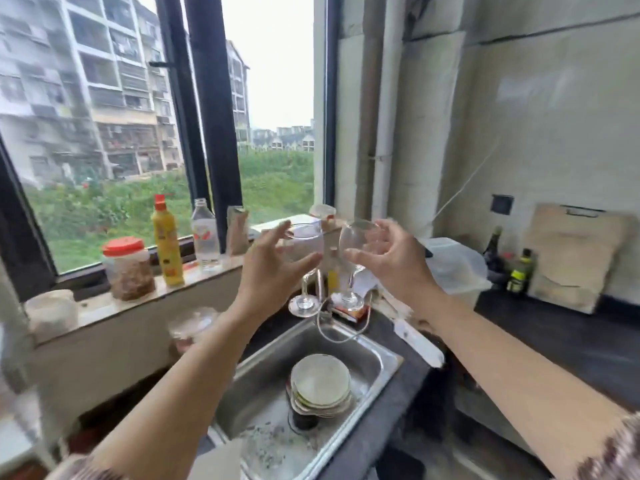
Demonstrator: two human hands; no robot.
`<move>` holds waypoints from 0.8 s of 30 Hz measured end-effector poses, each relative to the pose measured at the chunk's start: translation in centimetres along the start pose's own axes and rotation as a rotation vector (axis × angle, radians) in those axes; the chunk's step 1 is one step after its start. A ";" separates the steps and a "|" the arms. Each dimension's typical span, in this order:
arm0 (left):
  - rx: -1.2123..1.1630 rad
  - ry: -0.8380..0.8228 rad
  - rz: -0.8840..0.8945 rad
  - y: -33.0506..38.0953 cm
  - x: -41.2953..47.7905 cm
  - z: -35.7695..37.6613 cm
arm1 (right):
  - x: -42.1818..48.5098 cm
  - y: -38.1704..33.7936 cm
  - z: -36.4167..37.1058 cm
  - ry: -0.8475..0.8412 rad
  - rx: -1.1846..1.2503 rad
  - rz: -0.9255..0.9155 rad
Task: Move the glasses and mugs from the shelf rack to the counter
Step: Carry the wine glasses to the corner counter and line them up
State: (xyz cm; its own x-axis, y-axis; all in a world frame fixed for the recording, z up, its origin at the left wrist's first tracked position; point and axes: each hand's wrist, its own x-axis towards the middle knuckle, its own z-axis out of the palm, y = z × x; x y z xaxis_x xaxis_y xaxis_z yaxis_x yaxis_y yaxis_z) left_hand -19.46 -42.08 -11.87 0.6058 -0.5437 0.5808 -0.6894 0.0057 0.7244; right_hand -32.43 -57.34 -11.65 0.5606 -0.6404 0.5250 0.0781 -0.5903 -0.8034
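The left hand point(277, 261) holds a stemmed wine glass point(304, 254) by its bowl, fingers curved loosely around the far side and thumb at the near side. The right hand point(391, 258) holds a second wine glass point(353, 244) the same way, its grip a half-open curl with the palm covering part of the bowl. Both glasses stand upright in the air, side by side, close but apart, their round feet hanging at 6 o'clock from the hands above the back edge of a steel sink point(377, 344). Motion blur softens the hands and rims, so exact finger contact is hard to make out.

Behind the glasses, a thin tap and some small packets are largely hidden. In the sink, at 6 o'clock from the glasses, lies a stack of plates point(320, 382) on a dark cup. At 9 o'clock on the windowsill stand a yellow bottle point(167, 244), a clear bottle point(205, 237) and a red-lidded jar point(127, 268). At 3 o'clock the dark desk point(554, 337) carries a plastic tub point(453, 265), dark bottles and a leaning cutting board point(571, 258). The shelf rack is out of view. Patterned sleeves are cut off at the bottom corners.
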 end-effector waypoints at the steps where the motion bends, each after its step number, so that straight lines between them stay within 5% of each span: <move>1: -0.011 -0.014 0.003 0.7 -0.1 3.1 | -0.2 1.7 -2.7 0.014 -0.012 0.025; 11: -0.275 -0.268 -0.123 8.0 -0.8 32.2 | -3.1 14.8 -28.2 0.178 -0.221 0.276; 24: -0.347 -0.655 -0.015 16.6 0.3 63.1 | -4.1 28.6 -51.9 0.444 -0.385 0.524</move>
State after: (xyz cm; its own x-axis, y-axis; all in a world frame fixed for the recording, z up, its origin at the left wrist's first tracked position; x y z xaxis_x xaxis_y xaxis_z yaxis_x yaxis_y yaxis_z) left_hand -55.77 -95.16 -23.09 0.1783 -0.9343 0.3086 -0.4520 0.2008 0.8691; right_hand -75.30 -97.05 -22.17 0.0575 -0.9707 0.2333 -0.4417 -0.2343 -0.8660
